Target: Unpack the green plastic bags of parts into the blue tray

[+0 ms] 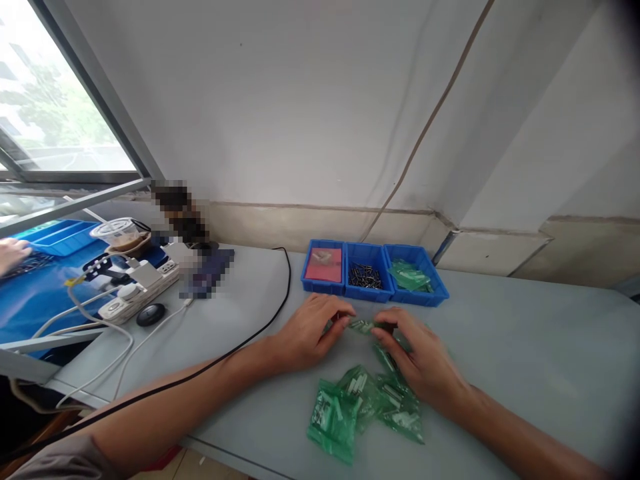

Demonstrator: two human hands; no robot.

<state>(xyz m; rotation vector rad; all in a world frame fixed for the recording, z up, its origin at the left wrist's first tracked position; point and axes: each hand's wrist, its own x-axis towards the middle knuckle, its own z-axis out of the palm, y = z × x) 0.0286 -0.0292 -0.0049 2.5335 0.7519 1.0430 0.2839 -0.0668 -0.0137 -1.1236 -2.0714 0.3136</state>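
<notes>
Small green translucent plastic bag (pixel 362 326) with metal pieces: lies between the two hands, above the grey desk (pixel 500 333). Left hand (pixel 317 330) and right hand (pixel 423 357) pinch its opposite ends, fingers bent. Filled green bags lie nearer, in a loose pile (pixel 367 407). Beyond the hands, three blue plastic bins side by side: left bin (pixel 306 277), red sheet and clear packet; middle bin (pixel 367 293), dark metal pieces; right bin (pixel 440 293), flat green bags.

A small, crumpled, see-through green bag (pixel 367 327) of silvery pieces (pixel 359 325) sits crosswise beyond the loosely piled green bags (pixel 333 421).
</notes>
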